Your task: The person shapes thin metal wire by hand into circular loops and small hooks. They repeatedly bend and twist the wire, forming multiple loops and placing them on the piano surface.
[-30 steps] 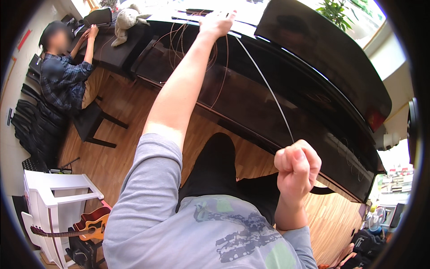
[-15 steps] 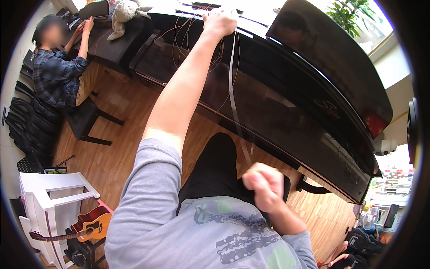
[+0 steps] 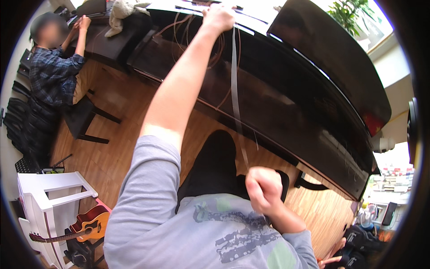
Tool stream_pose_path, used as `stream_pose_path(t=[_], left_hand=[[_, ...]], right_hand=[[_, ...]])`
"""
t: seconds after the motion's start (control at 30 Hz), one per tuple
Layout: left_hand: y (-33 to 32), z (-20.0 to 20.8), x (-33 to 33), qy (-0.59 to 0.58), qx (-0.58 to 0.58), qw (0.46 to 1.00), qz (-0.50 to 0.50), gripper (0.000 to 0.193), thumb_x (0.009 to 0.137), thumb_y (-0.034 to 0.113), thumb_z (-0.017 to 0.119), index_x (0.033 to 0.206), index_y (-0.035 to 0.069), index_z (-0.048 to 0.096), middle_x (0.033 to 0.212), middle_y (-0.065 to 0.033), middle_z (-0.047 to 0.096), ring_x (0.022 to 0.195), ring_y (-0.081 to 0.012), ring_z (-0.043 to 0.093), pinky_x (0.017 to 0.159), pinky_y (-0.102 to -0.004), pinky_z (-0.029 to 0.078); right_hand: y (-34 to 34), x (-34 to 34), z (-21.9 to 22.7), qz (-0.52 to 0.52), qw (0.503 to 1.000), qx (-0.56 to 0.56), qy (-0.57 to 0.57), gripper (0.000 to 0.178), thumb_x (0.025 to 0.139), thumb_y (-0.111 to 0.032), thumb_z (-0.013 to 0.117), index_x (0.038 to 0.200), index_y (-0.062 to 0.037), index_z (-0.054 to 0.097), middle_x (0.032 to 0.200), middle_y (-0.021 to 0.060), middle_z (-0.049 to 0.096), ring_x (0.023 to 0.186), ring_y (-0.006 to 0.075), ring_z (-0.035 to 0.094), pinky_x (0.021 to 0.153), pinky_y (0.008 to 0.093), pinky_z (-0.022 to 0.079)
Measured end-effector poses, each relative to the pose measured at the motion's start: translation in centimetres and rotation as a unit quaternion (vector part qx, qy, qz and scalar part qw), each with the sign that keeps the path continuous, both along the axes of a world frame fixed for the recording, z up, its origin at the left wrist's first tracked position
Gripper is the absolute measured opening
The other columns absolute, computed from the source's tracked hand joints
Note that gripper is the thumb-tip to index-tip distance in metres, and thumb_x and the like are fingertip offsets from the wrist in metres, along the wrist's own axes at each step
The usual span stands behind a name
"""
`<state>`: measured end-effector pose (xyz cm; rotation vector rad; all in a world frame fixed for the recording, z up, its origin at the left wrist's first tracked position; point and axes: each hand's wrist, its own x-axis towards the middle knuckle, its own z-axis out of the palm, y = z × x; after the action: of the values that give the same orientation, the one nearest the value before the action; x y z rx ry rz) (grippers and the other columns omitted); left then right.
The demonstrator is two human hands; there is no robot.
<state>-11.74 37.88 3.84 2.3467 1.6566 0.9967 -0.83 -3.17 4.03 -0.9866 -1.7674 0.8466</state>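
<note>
A pale, flat, narrow strip (image 3: 234,85) runs taut down the front of a black upright piano (image 3: 286,112). My left hand (image 3: 219,19) is closed at its upper end, with the arm stretched out over the piano's top edge. What exactly lies inside those fingers is hidden. Near my lap, my right hand (image 3: 265,187) makes a fist around the strip's lower end. Loops of copper-coloured wire (image 3: 177,38) hang over the piano beside my left hand, and one strand drops alongside the strip.
The piano's raised black lid (image 3: 331,58) stands to the right. At left, a person in a plaid shirt (image 3: 56,74) works at another dark piano, beside a black bench (image 3: 87,119). A white piano-like stand (image 3: 53,197) and a guitar (image 3: 92,228) are lower left; black bags (image 3: 358,246) lie lower right.
The right hand, blurred before, shows sharply in almost the same place. The left hand has barely moved. The whole scene has shifted slightly in the view.
</note>
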Motion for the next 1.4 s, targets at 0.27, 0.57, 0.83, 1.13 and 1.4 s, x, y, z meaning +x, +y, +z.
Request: stream_pose_path(t=[0.27, 0.57, 0.83, 1.13, 1.4], left_hand=[[-0.4, -0.1, -0.5, 0.010, 0.091, 0.996, 0.001, 0.034, 0.085, 0.020, 0.047, 0.113, 0.017, 0.064, 0.116, -0.0102, 0.064, 0.108, -0.0316, 0.059, 0.093, -0.0517, 0.041], [-0.2, -0.1, -0.3, -0.020, 0.027, 0.999, -0.001, 0.039, 0.085, 0.025, 0.046, 0.122, 0.025, 0.060, 0.127, -0.0056, 0.059, 0.118, -0.0295, 0.052, 0.102, -0.0555, 0.031], [-1.7, 0.3, 0.1, 0.000, 0.002, 1.000, 0.006, 0.047, 0.080, 0.015, 0.049, 0.125, 0.022, 0.058, 0.127, -0.0045, 0.058, 0.120, -0.0259, 0.049, 0.103, -0.0452, 0.029], [-3.0, 0.7, 0.1, 0.002, 0.051, 0.999, -0.011, 0.046, 0.080, 0.013, 0.051, 0.125, 0.016, 0.056, 0.124, -0.0133, 0.057, 0.121, -0.0272, 0.047, 0.103, -0.0494, 0.027], [-9.1, 3.4, 0.2, -0.098, 0.258, 0.957, -0.085, 0.025, 0.078, 0.016, 0.054, 0.100, 0.008, 0.064, 0.104, -0.0125, 0.064, 0.112, -0.0291, 0.055, 0.098, -0.0435, 0.033]], right_hand=[[0.6, 0.0, -9.5, -0.037, 0.972, -0.152, -0.177, 0.023, 0.092, -0.018, 0.058, 0.074, -0.0039, 0.052, 0.059, 0.0118, 0.051, 0.053, 0.0306, 0.050, 0.053, 0.0394, 0.038], [-1.1, 1.0, 0.7, 0.124, 0.990, -0.033, 0.052, 0.017, 0.087, 0.000, 0.051, 0.070, 0.0007, 0.052, 0.058, 0.0099, 0.048, 0.048, 0.0270, 0.049, 0.046, 0.0351, 0.039], [-3.9, 0.7, 4.6, 0.091, 0.946, -0.017, 0.309, 0.035, 0.095, -0.010, 0.042, 0.062, 0.0011, 0.047, 0.048, 0.0071, 0.042, 0.036, 0.0175, 0.039, 0.037, 0.0303, 0.034], [-5.9, 0.8, 6.8, 0.007, 0.923, -0.007, 0.384, 0.041, 0.103, -0.030, 0.035, 0.071, -0.0063, 0.038, 0.046, -0.0012, 0.030, 0.034, 0.0088, 0.022, 0.034, 0.0258, 0.018], [-7.5, 4.3, 6.7, -0.036, 0.933, 0.032, 0.356, 0.040, 0.102, -0.033, 0.041, 0.072, -0.0060, 0.042, 0.047, -0.0012, 0.032, 0.037, 0.0093, 0.024, 0.037, 0.0269, 0.020]])
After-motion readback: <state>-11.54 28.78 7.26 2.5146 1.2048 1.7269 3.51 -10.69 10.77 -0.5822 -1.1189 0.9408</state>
